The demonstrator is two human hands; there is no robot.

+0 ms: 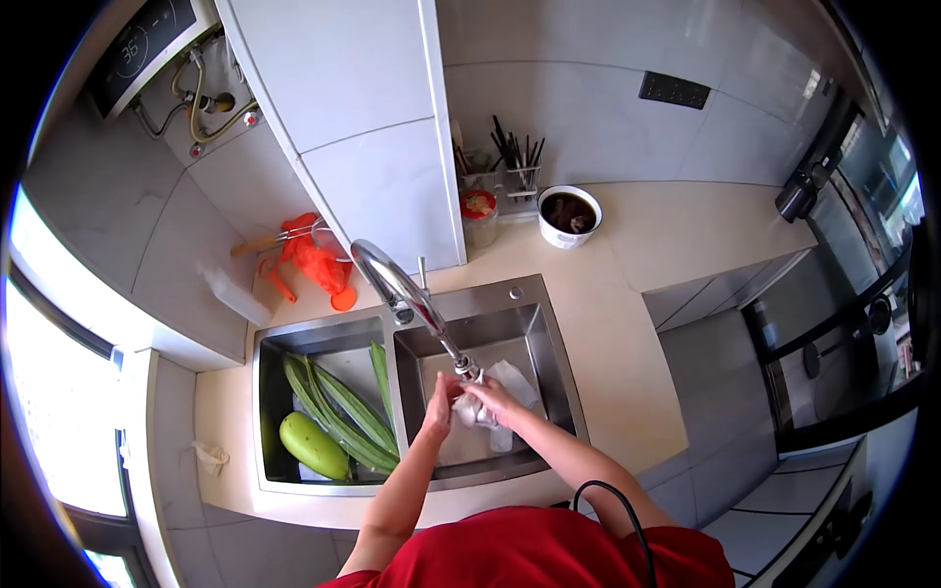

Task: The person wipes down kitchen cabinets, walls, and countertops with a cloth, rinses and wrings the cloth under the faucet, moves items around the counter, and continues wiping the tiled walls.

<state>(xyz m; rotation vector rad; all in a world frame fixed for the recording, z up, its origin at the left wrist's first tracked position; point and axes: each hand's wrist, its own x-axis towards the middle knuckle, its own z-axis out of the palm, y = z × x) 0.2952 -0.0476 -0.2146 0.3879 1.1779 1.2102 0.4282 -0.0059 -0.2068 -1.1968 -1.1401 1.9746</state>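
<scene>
Under the tap point(461, 361), over the right basin of the steel sink point(551, 382), my two hands are close together. My left hand point(438, 404) is raised on the left side of the spout, fingers stretched upward. My right hand point(492, 398) reaches in from the right with its fingers bent below the spout. A whitish crumpled thing point(472, 412) shows beneath the right hand; its kind is unclear, and the fingers partly cover it. Behind and beside that hand lies a thin translucent plastic bag point(516, 380) in the basin.
The left basin holds a green gourd point(314, 445) and several long ridged green vegetables point(345, 410). Behind the sink are a red net bag point(314, 263), a lidded jar point(479, 218), a utensil holder point(521, 180) and a white bowl of dark liquid point(569, 216).
</scene>
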